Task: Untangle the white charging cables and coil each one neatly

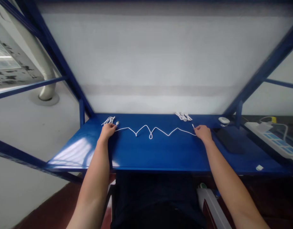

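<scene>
A white cable (pixel 151 131) lies stretched in a zigzag across the blue table (pixel 160 152). My left hand (pixel 108 129) pinches the cable's left end, where a plug shows at its fingertips. My right hand (pixel 203 131) pinches the cable's right end, with a small connector sticking out above the fingers. Both arms reach forward from the near edge.
A loose bundle of white cable (pixel 108 120) lies behind my left hand. More coiled white cables (pixel 183 116) sit at the back right. A white round object (pixel 224 120), a dark flat slab (pixel 228 140), a white power strip (pixel 272 138) and a small white piece (pixel 259 167) are on the right.
</scene>
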Demonstrator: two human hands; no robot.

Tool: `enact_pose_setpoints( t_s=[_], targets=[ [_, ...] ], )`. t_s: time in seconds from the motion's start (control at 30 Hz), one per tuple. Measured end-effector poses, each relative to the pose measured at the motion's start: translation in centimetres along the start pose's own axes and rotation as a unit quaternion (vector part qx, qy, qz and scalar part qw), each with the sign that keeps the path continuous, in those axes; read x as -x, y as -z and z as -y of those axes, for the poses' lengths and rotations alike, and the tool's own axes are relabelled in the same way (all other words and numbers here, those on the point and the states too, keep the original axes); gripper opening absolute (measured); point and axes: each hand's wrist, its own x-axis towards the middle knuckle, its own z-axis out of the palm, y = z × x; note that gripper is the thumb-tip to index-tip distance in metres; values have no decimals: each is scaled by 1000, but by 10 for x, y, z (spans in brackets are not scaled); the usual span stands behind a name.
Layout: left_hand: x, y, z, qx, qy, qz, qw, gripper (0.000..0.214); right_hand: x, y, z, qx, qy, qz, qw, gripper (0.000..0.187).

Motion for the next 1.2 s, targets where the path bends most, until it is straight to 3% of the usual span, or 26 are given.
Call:
enact_pose_setpoints(
  t_s=[0.13, 0.23, 0.53, 0.73, 0.87, 1.0, 1.1, 1.2],
  targets=[
    [-2, -1, 6, 88, 47, 14, 995, 25, -4, 2, -7, -9, -18, -12, 1000, 14],
    [-2, -2, 6, 100, 41, 19, 994, 23, -4, 2, -6, -7, -11, 2, 1000, 15],
    [10, -17, -19, -83, -56, 47, 994, 22, 21, -9, 25, -55, 146, 71, 985, 15],
    [25, -27, -43, -107, -79, 80, 988, 31, 34, -19, 39, -96, 220, 105, 965, 18],
    [21, -23, -38, -112, -65, 72, 989, 28, 31, -17, 37, -77, 198, 93, 973, 17],
    [14, -15, -26, -92, -43, 43, 994, 25, 22, -10, 29, -28, 124, 57, 990, 16],
    [9, -11, -17, -5, -42, 17, 999, 25, 14, -4, 21, -14, 80, 41, 996, 17],
    [6, -10, -10, 101, 4, 12, 995, 26, 7, -2, 12, -14, 56, 26, 998, 16]
  ],
)
